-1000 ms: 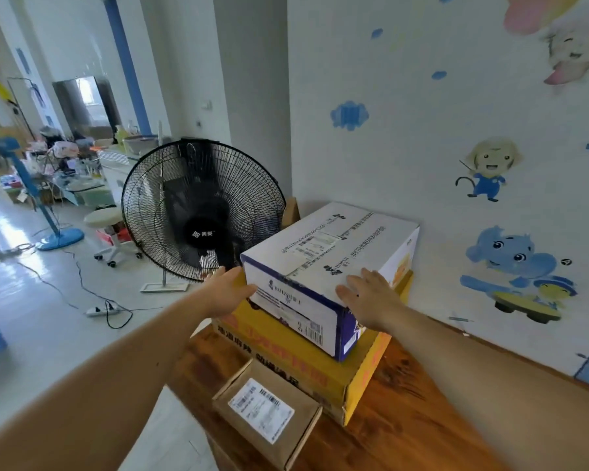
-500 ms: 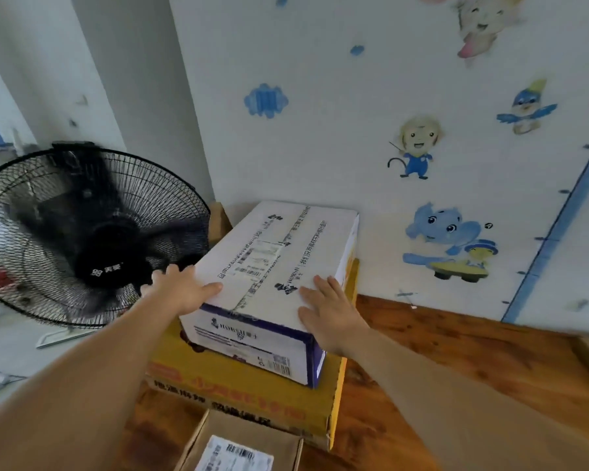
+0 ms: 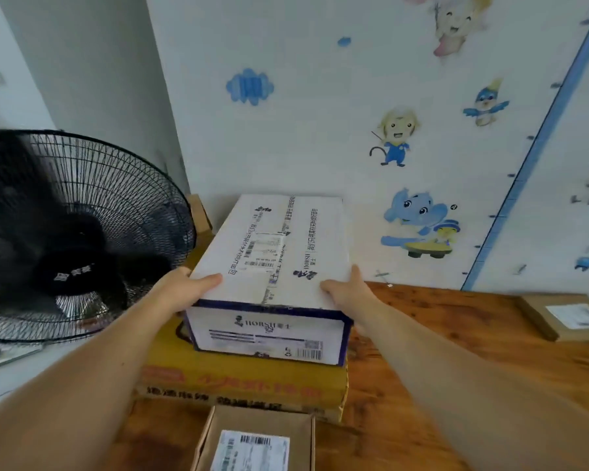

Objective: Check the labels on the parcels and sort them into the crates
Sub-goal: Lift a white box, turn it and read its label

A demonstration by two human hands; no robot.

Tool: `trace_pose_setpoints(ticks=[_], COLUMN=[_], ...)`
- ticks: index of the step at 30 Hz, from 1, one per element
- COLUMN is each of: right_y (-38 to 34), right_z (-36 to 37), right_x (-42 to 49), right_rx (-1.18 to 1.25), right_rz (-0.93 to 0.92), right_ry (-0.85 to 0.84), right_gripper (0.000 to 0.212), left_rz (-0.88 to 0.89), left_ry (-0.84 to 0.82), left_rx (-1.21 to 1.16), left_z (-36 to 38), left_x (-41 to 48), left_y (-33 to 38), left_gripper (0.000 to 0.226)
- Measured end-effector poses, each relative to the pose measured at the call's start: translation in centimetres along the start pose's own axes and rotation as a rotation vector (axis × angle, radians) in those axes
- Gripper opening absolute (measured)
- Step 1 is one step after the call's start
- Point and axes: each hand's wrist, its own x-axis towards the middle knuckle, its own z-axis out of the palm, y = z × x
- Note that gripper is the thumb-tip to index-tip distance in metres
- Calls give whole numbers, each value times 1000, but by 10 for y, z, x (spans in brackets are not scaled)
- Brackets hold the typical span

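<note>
A white parcel with dark blue edges (image 3: 272,253) lies on top of a flat yellow box (image 3: 245,382) on the wooden table (image 3: 456,334). A shipping label sits on its top face. My left hand (image 3: 184,287) grips its near left corner, thumb on top. My right hand (image 3: 347,290) grips its near right corner. A small brown parcel with a white label (image 3: 255,443) lies in front of the yellow box. Another brown labelled parcel (image 3: 565,316) lies at the right edge. No crates are in view.
A large black floor fan (image 3: 68,232) stands just left of the table and close to my left arm. The wall with cartoon stickers (image 3: 395,141) rises right behind the parcels. Bare wood shows between the stack and the right parcel.
My view has swung right and closer to the stack. Both hands slid from resting on the white parcel to gripping its near corners.
</note>
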Motion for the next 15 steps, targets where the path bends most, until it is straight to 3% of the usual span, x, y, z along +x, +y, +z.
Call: trace_pose_setpoints(ticks=[3, 7, 11, 15], right_y=[7, 17, 31, 50], right_z=[-20, -46, -85, -131], right_x=[-3, -20, -36, -54], right_rx=[-94, -1, 92, 95], right_rz=[2, 29, 83, 99], right_ry=[12, -7, 9, 49], right_gripper=[60, 56, 49, 50], left_rz=[-34, 39, 99, 140], left_ry=[-144, -210, -236, -252], left_rx=[-169, -335, -340, -338], left_z=[10, 33, 60, 91], left_x=[-16, -37, -72, -100], left_y=[3, 15, 38, 63], left_gripper=[58, 49, 30, 35])
